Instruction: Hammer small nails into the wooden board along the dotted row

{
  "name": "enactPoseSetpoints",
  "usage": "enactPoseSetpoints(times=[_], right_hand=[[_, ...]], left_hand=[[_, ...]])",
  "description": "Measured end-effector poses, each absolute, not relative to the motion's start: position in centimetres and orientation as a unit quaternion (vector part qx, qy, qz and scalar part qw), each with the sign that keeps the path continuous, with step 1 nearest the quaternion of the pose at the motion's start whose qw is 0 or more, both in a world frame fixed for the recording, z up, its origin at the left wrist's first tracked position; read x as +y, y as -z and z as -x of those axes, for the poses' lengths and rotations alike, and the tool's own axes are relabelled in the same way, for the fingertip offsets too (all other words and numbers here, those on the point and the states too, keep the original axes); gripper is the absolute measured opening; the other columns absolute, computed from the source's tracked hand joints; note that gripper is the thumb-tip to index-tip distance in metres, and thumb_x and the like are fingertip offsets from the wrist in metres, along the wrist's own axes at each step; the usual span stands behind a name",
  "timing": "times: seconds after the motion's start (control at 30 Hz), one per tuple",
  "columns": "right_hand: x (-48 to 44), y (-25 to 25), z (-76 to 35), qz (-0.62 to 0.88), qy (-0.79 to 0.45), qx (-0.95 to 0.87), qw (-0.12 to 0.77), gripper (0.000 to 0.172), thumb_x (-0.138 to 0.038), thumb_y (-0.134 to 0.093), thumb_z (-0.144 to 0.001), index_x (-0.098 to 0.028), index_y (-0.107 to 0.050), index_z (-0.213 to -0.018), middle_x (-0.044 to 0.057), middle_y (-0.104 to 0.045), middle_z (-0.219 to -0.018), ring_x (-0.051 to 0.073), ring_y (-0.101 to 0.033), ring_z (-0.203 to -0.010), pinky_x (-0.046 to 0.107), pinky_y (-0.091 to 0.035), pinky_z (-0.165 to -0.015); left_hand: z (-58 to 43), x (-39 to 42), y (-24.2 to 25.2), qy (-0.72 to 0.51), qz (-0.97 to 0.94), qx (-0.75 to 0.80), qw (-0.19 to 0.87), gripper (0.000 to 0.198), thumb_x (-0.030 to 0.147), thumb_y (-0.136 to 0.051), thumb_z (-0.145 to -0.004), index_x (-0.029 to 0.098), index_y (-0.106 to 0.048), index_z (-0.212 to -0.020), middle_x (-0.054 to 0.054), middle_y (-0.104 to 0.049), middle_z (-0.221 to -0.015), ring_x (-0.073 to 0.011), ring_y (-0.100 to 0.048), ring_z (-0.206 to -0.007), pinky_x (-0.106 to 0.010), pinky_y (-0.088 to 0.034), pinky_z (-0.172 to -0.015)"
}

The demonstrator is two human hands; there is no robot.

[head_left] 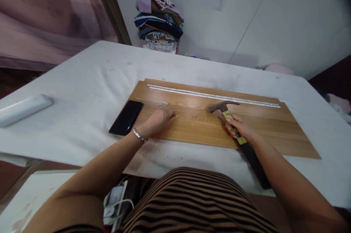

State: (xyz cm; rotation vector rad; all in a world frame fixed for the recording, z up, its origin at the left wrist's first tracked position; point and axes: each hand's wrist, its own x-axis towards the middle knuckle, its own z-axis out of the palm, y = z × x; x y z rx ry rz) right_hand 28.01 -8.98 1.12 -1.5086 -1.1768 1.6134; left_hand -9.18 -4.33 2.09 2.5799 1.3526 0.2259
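Observation:
My right hand [238, 129] is wrapped round the handle of a claw hammer [229, 116], yellow and black with a rusty brown head. The hammer is held over a wooden board [189, 130], its head toward the far side. Pinched in my left hand [161, 120] is a thin silvery nail [177, 116], its tip sticking out to the right above the board. A few loose nails [162, 105] lie on the wood just beyond that hand. Between my hands, a row of several small dark marks or nail heads [201, 119] runs across the board.
Two white strips with markings [214, 96] run along the board's far edge. A black phone [126, 117] rests on its left end. The white-covered table [82, 90] holds a white roll [24, 109] at left. Folded cloths [160, 17] are stacked behind, against the wall.

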Motion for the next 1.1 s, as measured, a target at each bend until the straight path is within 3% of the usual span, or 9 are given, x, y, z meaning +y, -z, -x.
enactPoseSetpoints(times=[0.33, 0.43, 0.5, 0.57, 0.67, 0.9, 1.1], right_hand=[[-7.2, -3.0, -28.0, 0.671, -0.562, -0.446, 0.188, 0.029, -0.048, -0.066, -0.082, -0.023, -0.05, -0.085, -0.003, -0.058, -0.057, 0.015, -0.057, -0.047, 0.024, -0.043, -0.041], [-6.1, -3.3, -28.6, 0.688, -0.443, -0.556, 0.143, 0.019, -0.039, -0.067, -0.081, -0.023, -0.058, -0.086, 0.001, -0.065, -0.065, 0.02, -0.063, -0.06, 0.031, -0.049, -0.054], [-5.6, -3.1, -29.0, 0.688, -0.321, -0.64, 0.118, 0.022, -0.029, -0.073, -0.074, -0.023, -0.065, -0.094, 0.005, -0.073, -0.083, 0.024, -0.067, -0.076, 0.035, -0.052, -0.068], [-5.4, -2.6, -29.4, 0.681, -0.233, -0.69, 0.082, 0.029, -0.023, -0.071, -0.075, -0.022, -0.067, -0.104, 0.009, -0.075, -0.099, 0.028, -0.068, -0.088, 0.037, -0.05, -0.077], [-5.8, -1.7, -29.8, 0.668, -0.142, -0.73, 0.033, 0.032, -0.019, -0.061, -0.082, -0.02, -0.067, -0.114, 0.013, -0.074, -0.107, 0.029, -0.068, -0.093, 0.037, -0.047, -0.079], [-7.4, -0.5, -29.7, 0.66, 0.012, -0.751, -0.021, 0.034, -0.023, -0.048, -0.093, -0.014, -0.061, -0.124, 0.018, -0.069, -0.105, 0.03, -0.064, -0.09, 0.037, -0.044, -0.075], [-7.9, 0.2, -29.4, 0.641, 0.052, -0.766, 0.022, 0.032, -0.018, -0.044, -0.094, -0.01, -0.062, -0.119, 0.019, -0.065, -0.1, 0.03, -0.06, -0.089, 0.039, -0.044, -0.081]], left_hand=[[8.5, -4.4, -2.7, -0.096, -0.84, 0.519, 0.126, 0.017, 0.017, -0.05, -0.09, 0.016, -0.066, -0.085, -0.006, -0.069, -0.091, -0.0166, -0.063, -0.084, -0.025, -0.046, -0.074], [8.1, -4.4, -2.6, -0.087, -0.836, 0.526, 0.134, 0.018, 0.021, -0.051, -0.091, 0.016, -0.068, -0.086, -0.007, -0.07, -0.095, -0.0174, -0.065, -0.087, -0.026, -0.048, -0.076], [7.5, -4.2, -2.5, -0.073, -0.833, 0.532, 0.137, 0.02, 0.023, -0.051, -0.092, 0.016, -0.07, -0.088, -0.007, -0.07, -0.098, -0.0183, -0.066, -0.09, -0.026, -0.049, -0.078], [6.9, -4.0, -2.5, -0.054, -0.831, 0.537, 0.135, 0.022, 0.022, -0.05, -0.093, 0.015, -0.071, -0.089, -0.009, -0.071, -0.1, -0.0193, -0.067, -0.093, -0.028, -0.051, -0.081], [6.1, -3.6, -2.7, -0.023, -0.835, 0.533, 0.131, 0.025, 0.022, -0.049, -0.094, 0.014, -0.073, -0.091, -0.011, -0.072, -0.102, -0.0199, -0.068, -0.096, -0.029, -0.052, -0.086], [4.5, -3.1, -3.9, 0.097, -0.845, 0.52, 0.075, 0.029, 0.005, -0.046, -0.089, 0.008, -0.074, -0.095, -0.021, -0.073, -0.099, -0.0266, -0.071, -0.095, -0.035, -0.057, -0.08], [2.9, -2.5, -4.8, 0.13, -0.87, 0.473, 0.042, 0.03, 0.002, -0.045, -0.086, 0.006, -0.074, -0.095, -0.023, -0.072, -0.09, -0.0304, -0.072, -0.092, -0.04, -0.056, -0.077]])
